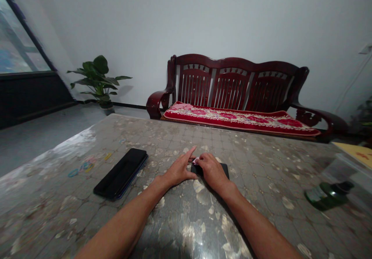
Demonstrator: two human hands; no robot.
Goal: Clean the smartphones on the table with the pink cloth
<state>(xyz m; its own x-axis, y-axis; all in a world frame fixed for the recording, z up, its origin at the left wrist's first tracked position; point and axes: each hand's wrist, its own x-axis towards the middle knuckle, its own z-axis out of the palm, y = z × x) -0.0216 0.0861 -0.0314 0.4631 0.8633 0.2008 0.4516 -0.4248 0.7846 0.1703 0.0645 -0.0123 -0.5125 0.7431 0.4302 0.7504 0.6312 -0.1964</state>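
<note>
A flat black object (pixel 225 170), perhaps a phone or a case, lies crosswise on the table between my hands. My right hand (pixel 213 170) is over it, fingers bunched around a small pinkish-white wad (pixel 196 161) like tissue or cloth, pressed near the object's left end. At that same end is my left hand (pixel 179 169), fingers stretched forward and thumb apart, beside the black object's edge; whether it touches is hard to tell. Much of the black object is hidden under my right hand.
Left of my arms lies a large black smartphone (pixel 122 174), with coloured rubber bands (pixel 84 167) beyond it. A green bottle (pixel 327 195) lies on its side at right, near a clear plastic box (pixel 344 170) and yellow paper (pixel 356 153). Behind the table stands a wooden bench (pixel 229 84).
</note>
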